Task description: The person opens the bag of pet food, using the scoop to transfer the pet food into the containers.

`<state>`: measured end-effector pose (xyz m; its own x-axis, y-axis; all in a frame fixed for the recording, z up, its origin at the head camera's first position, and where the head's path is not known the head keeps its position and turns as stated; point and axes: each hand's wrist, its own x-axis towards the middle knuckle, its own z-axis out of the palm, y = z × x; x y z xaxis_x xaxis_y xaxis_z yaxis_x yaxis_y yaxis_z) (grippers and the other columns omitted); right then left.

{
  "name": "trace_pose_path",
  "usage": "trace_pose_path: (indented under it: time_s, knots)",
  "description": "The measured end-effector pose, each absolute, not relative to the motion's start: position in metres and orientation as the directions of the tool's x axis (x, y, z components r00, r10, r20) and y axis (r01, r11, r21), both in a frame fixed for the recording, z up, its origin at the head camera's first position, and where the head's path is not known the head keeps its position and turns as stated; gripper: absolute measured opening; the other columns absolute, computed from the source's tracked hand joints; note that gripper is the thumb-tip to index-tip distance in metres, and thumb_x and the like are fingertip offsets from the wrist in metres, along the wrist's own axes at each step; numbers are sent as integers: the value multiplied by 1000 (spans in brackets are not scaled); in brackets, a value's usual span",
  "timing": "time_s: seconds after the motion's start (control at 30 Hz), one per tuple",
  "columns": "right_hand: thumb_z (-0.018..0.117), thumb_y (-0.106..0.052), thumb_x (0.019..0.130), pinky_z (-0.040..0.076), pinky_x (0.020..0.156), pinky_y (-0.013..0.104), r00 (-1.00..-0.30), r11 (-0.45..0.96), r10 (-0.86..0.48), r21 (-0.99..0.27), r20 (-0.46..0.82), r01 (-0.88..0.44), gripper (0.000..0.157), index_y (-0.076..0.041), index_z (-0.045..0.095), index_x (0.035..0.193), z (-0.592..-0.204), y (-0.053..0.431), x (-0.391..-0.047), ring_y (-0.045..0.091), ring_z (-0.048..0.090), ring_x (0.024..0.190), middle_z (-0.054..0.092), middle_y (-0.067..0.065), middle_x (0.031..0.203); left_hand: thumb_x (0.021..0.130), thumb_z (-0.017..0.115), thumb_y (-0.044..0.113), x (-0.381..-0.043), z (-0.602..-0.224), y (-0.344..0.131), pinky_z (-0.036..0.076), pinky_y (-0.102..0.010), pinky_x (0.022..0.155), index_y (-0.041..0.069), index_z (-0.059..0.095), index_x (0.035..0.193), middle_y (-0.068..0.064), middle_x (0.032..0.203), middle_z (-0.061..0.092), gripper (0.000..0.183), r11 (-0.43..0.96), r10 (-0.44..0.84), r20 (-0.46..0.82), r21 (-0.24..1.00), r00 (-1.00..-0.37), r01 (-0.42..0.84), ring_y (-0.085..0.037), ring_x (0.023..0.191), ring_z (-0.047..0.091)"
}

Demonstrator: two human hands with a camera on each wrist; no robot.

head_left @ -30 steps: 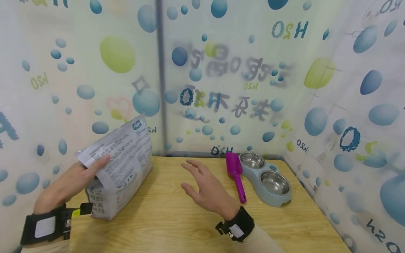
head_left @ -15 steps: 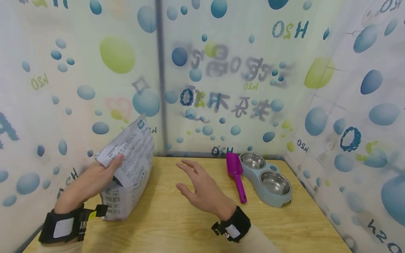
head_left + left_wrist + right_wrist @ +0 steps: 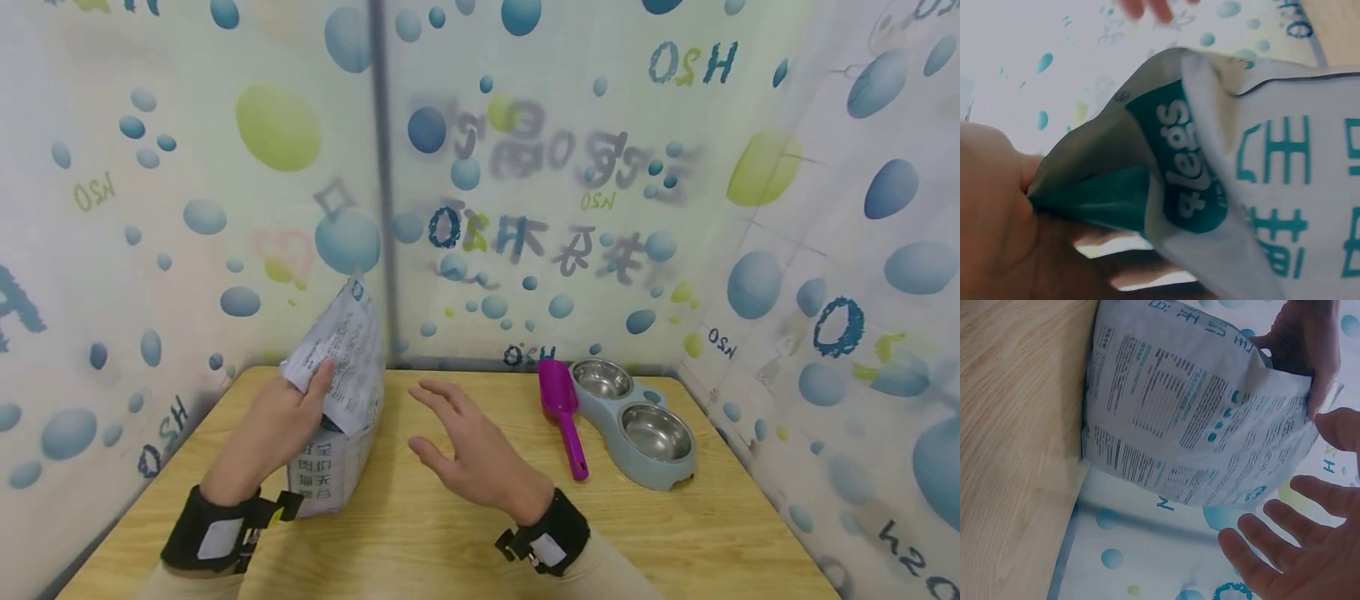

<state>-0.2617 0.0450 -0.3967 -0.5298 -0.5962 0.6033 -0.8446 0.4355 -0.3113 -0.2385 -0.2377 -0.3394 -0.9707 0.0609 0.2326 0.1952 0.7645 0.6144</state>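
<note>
My left hand [image 3: 270, 425] grips the top edge of a white pet food bag [image 3: 356, 354], thumb on the near face and the other fingers hidden behind it. The bag stands on the table, its folded top leaning toward the back. In the left wrist view, a green "4legs" mark shows on the bag [image 3: 1297, 156], whose top edge is pinched at the hand [image 3: 997, 200]. My right hand [image 3: 476, 446] hovers right of the bag with fingers spread, holding nothing. The right wrist view shows a gap between its fingers and the bag [image 3: 1166, 412].
A purple scoop [image 3: 557, 400] lies on the wooden table [image 3: 435, 550] to the right. Beside it stands a light-blue double pet bowl [image 3: 647, 473] with two steel dishes. Curtains [image 3: 480, 317] printed with bubbles enclose the back and sides.
My left hand has moved the bag to the right across the table, turning it somewhat. My right hand has drifted slightly left, still spread. Scoop and bowl stay in place.
</note>
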Motion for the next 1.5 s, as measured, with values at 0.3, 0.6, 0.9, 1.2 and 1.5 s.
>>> trace_pose_path:
  time_s: [0.3, 0.6, 0.9, 1.2, 1.5]
  knots:
    - [52, -39, 106, 32, 112, 38, -514, 385, -618, -341, 595, -858, 66, -22, 18, 160, -396, 34, -260, 16, 29, 145, 23, 0, 161, 108, 24, 58, -238, -347, -203, 53, -50, 74, 7, 43, 148, -21, 116, 62, 68, 777, 42, 310, 587, -950, 226, -30, 92, 66]
    - [54, -35, 106, 32, 112, 37, -498, 345, -626, -359, 600, -867, 70, -12, 17, 160, -395, 30, -257, 19, 26, 147, 22, 7, 163, 108, 27, 56, -238, -345, -171, 55, -42, 64, 8, 52, 138, -15, 106, 67, 62, 735, 46, 297, 636, -954, 234, -22, 80, 69]
    - [58, -27, 104, 36, 108, 34, -509, 363, -587, -357, 630, -860, 68, -11, 22, 159, -396, 36, -259, 21, 31, 145, 27, 10, 161, 110, 28, 50, -241, -344, -145, 53, -34, 55, 4, 47, 143, -16, 105, 65, 60, 723, 80, 324, 632, -943, 278, -18, 71, 67]
    - [57, -16, 104, 40, 103, 28, -507, 454, -582, -263, 636, -851, 65, -11, 23, 159, -390, 53, -263, 15, 41, 137, 38, 6, 154, 110, 31, 47, -249, -347, -121, 53, -33, 53, 6, 44, 148, -19, 119, 62, 57, 702, 84, 366, 638, -927, 316, -21, 72, 67]
    - [61, -12, 99, 49, 68, 13, -528, 547, -559, -195, 639, -814, 68, -10, 27, 157, -390, 69, -266, 10, 67, 96, 55, 11, 141, 108, 28, 53, -256, -346, -99, 50, -32, 47, -6, 30, 152, -23, 109, 62, 73, 685, 64, 313, 676, -947, 270, -17, 62, 65]
